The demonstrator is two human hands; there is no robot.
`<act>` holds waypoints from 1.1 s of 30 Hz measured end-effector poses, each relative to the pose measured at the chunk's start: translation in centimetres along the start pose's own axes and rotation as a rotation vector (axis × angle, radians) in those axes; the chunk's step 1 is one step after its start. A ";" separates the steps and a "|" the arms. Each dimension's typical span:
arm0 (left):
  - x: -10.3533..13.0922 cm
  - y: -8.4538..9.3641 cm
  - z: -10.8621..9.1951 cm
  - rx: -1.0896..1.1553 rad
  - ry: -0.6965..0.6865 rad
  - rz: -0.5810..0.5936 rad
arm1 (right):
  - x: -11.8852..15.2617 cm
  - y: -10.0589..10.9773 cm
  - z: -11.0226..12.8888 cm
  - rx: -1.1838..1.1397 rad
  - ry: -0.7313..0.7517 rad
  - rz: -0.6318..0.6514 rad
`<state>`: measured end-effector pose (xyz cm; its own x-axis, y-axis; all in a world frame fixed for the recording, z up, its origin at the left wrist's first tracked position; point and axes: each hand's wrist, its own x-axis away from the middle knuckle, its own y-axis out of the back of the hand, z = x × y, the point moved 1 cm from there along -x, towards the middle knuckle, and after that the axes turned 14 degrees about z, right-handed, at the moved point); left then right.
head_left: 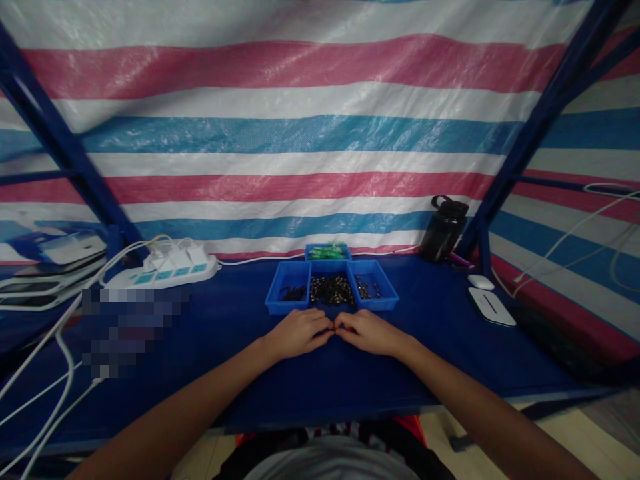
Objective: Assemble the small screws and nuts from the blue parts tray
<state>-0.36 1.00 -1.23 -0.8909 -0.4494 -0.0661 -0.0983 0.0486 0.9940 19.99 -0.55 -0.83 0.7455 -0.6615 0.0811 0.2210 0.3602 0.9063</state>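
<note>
My left hand (303,332) and my right hand (367,331) meet fingertip to fingertip over the blue table, just in front of the bins. The fingers of both are curled and pinched together; anything between them is too small to make out. Beyond them stands a blue middle bin (332,265) full of small dark and metallic parts. A left blue bin (287,308) holds some dark pieces, and a right blue bin (384,305) has a few small shiny parts. Behind is a small blue bin (308,256) with green items.
At the left lie a white power strip (196,273) with plugs and cables, and stacked devices (30,287). A black bottle (443,229) stands back right, near a white case (481,282) and a white flat device (491,307). Striped sheeting (300,133) hangs behind the table (320,387).
</note>
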 end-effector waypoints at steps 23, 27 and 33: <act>0.0 0.3 0.0 0.062 -0.003 -0.022 | 0.0 0.4 0.0 0.013 -0.005 0.020; 0.0 0.4 -0.1 0.063 0.001 -0.014 | 0.0 0.4 0.0 0.025 0.002 0.015; 0.1 0.4 -0.2 0.083 -0.016 -0.018 | 0.0 0.4 0.0 0.027 -0.015 0.035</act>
<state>-0.44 0.82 -0.88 -0.8954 -0.4370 -0.0859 -0.1500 0.1143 0.9821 20.11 -0.38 -0.46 0.7433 -0.6582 0.1193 0.1771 0.3656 0.9138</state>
